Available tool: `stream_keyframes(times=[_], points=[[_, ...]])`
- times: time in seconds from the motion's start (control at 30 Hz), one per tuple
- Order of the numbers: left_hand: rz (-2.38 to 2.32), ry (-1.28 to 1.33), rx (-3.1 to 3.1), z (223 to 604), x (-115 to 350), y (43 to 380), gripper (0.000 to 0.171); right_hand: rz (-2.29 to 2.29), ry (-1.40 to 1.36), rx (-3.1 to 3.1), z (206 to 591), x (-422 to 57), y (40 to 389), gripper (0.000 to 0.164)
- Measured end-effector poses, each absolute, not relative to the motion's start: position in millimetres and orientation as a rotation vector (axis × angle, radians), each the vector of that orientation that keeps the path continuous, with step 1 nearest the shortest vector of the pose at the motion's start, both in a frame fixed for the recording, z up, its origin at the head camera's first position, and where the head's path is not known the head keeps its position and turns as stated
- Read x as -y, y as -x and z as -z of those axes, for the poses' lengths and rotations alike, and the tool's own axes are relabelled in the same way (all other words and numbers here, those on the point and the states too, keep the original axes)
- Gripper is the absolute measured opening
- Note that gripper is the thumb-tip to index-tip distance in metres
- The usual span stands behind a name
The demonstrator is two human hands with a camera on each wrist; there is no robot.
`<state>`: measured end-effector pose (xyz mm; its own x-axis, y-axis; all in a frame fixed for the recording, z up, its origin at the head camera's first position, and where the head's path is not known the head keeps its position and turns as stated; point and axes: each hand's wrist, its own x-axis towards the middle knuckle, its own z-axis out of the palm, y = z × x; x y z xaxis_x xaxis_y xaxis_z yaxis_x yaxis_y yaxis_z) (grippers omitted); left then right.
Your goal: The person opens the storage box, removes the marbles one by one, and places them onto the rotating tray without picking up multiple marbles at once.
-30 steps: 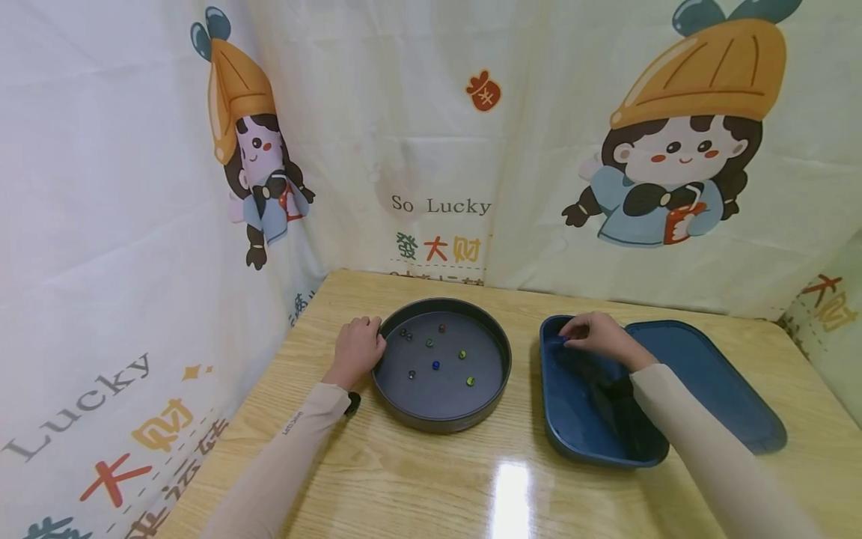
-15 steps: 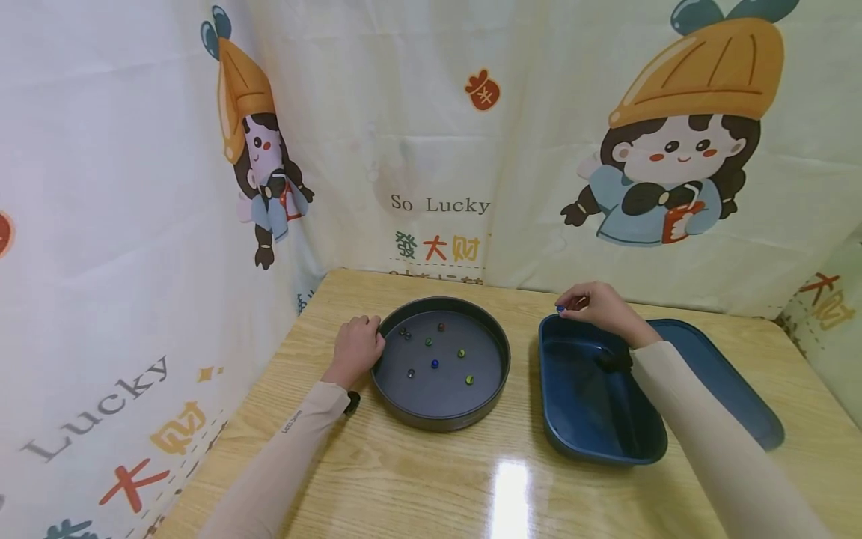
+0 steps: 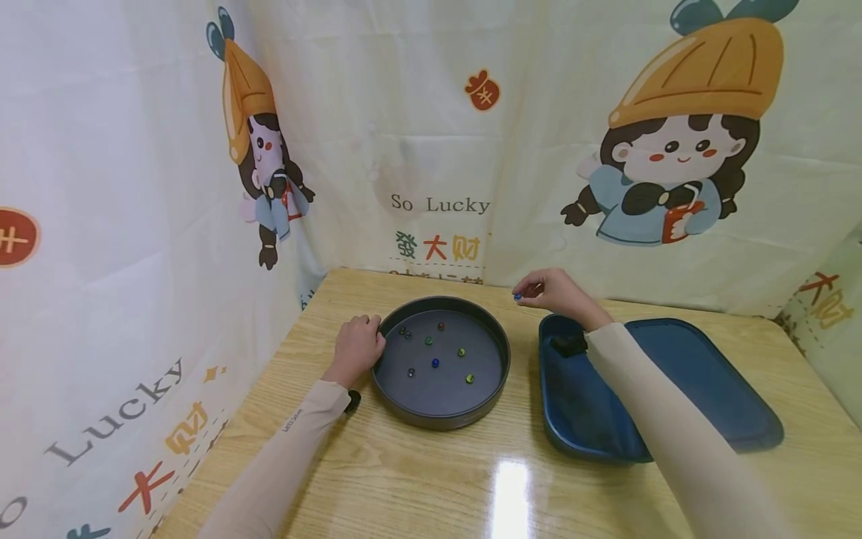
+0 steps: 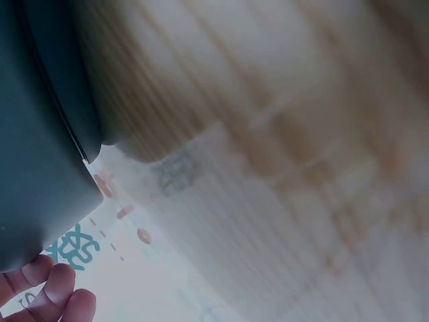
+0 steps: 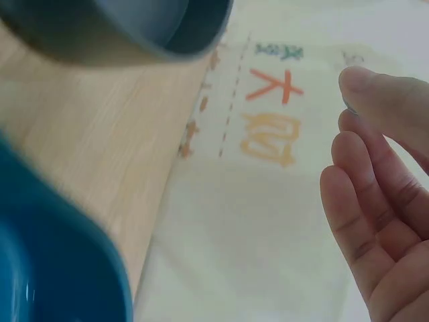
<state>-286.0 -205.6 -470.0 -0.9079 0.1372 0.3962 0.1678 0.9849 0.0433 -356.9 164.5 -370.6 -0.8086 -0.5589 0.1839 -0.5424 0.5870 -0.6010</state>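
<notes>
My right hand [image 3: 555,293] pinches a blue marble [image 3: 517,297] between thumb and fingertips, in the air between the round pan and the blue container. In the right wrist view only a sliver of the marble [image 5: 349,106] shows between thumb and forefinger. My left hand [image 3: 359,346] grips the left rim of the dark round pan [image 3: 441,397]. Fingertips [image 4: 59,280] lie against the pan's outer wall [image 4: 37,168] in the left wrist view. Several glass marbles lie spread over the pan's floor, among them a blue marble [image 3: 435,363] and a yellow-green marble [image 3: 470,379].
A deep blue rectangular container [image 3: 586,412] stands right of the pan, partly under my right forearm. Its flat blue lid [image 3: 707,374] lies beside it on the right. A printed curtain [image 3: 438,135] hangs behind the wooden table [image 3: 404,479].
My right hand has risen out of the blue container with the blue marble and moved left toward the pan. The left hand stays on the pan's rim.
</notes>
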Motion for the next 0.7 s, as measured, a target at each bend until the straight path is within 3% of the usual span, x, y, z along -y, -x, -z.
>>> stream_keyframes(times=[0.7], points=[[0.121, 0.232, 2.721, 472.2, 206.2, 287.1, 0.017, 0.958, 1.025, -2.602, 407.5, -74.6, 371.6, 0.016]])
